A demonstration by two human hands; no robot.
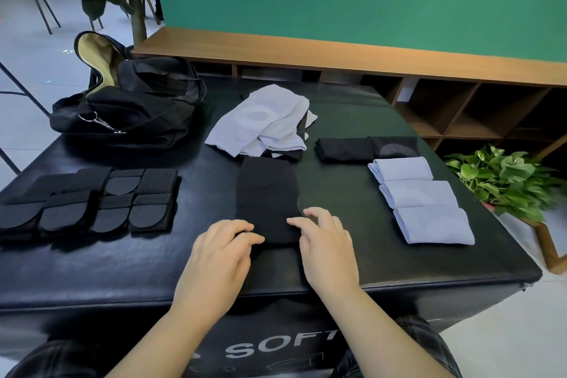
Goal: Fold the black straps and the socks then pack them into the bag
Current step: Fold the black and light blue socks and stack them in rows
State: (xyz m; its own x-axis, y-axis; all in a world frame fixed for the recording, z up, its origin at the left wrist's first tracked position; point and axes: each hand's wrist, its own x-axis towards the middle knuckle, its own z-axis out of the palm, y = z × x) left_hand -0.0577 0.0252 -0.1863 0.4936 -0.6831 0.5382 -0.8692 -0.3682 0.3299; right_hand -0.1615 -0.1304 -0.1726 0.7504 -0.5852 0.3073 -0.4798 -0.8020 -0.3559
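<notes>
A black sock [267, 193] lies flat and lengthwise in the middle of the black padded table [352, 261]. My left hand [219, 255] rests its fingers on the sock's near left corner. My right hand [325, 242] touches the near right edge with arched fingertips. Several folded black straps [92, 202] lie in rows at the left. A heap of unfolded white socks [264, 120] sits behind the black sock. Three folded white socks [420, 196] line up at the right, with folded black socks [365, 147] behind them. The open black bag [129, 101] stands at the far left corner.
A potted green plant [503, 181] stands off the table's right edge. A wooden shelf unit [460, 95] runs behind the table below a green wall. A tall plant and chairs stand at the far left.
</notes>
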